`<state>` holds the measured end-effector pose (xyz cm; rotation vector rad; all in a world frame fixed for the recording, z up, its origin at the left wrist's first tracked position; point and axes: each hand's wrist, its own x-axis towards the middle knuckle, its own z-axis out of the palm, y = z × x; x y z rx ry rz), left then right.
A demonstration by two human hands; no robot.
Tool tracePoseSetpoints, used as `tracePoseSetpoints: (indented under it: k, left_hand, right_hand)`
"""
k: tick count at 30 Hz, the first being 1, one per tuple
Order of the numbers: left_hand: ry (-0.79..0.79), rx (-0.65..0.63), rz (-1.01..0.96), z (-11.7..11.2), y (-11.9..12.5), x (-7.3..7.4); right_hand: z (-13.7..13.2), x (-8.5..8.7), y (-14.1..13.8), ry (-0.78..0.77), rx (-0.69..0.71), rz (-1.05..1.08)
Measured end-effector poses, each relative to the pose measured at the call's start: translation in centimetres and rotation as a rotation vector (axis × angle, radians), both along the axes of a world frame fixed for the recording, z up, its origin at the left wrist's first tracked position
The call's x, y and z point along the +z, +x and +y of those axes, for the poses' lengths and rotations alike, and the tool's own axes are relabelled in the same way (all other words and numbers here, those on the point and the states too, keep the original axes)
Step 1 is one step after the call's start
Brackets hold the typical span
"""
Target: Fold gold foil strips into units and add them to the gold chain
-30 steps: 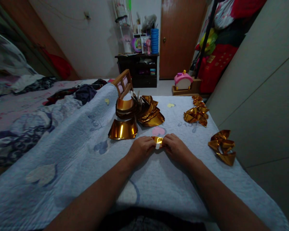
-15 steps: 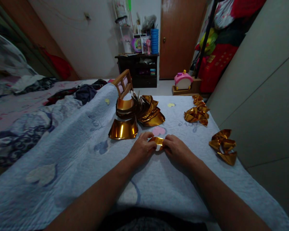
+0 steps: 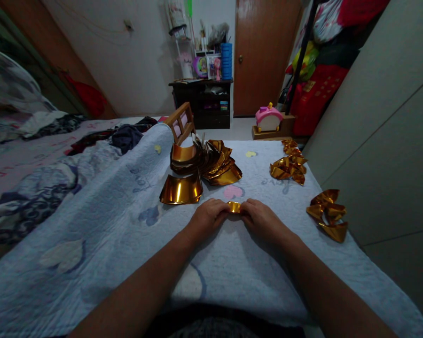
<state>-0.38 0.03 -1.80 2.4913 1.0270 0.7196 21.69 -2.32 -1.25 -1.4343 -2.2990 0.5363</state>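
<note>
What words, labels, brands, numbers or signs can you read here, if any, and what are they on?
None can be read for certain.
Blue bedspread: cursive-looking lettering, too blurred to read.
Red container: gold-coloured marks, too small and blurred to read.
Pink sheet: red marks, perhaps lettering, too blurred to tell.
Gold foil piece between left hand and right hand: no lettering visible.

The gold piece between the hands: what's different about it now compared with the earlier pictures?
The pale patch on the near side of the gold piece has gone from view. The fingers of the left hand, raised a moment ago, have lowered around its end. The right hand kept its grip. The stacked gold sheets stayed put.
</note>
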Motion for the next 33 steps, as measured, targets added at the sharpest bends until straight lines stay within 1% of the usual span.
tracePoseSetpoints:
  k: [3,7,11,15,22,25,30,33]
  left_hand:
    - [-0.042,-0.007,-0.027,0.05,0.06,0.25]
    - [-0.074,-0.002,-0.036,0.0,0.18,0.36]
    - [-0.099,0.041,0.006,0.07,0.07,0.55]
    - [-0.122,0.044,0.069,0.27,-0.27,0.78]
    - [-0.097,0.008,0.095,0.38,-0.62,0.46]
    - [-0.096,0.025,0.136,0.31,-0.52,0.56]
    - [-0.1,0.065,0.181,0.06,-0.03,0.95]
    - [-0.054,0.093,0.23,-0.04,0.23,0.8]
  right_hand:
    - [0.04,0.37,0.08,-0.032,-0.029,-0.01]
    - [0.08,0.66,0.18,-0.067,-0.025,-0.026]
    - [0.04,0.44,0.17,-0.018,-0.049,-0.052]
    - [-0.01,0.32,0.13,0.0,-0.056,-0.07]
    - [-0.04,0.67,0.42,-0.013,-0.035,-0.037]
    - [0.07,0.74,0.43,-0.03,-0.039,-0.043]
    - [0.21,0.85,0.1,-0.057,-0.087,-0.107]
    - [0.19,0.84,-0.12,-0.046,-0.126,-0.144]
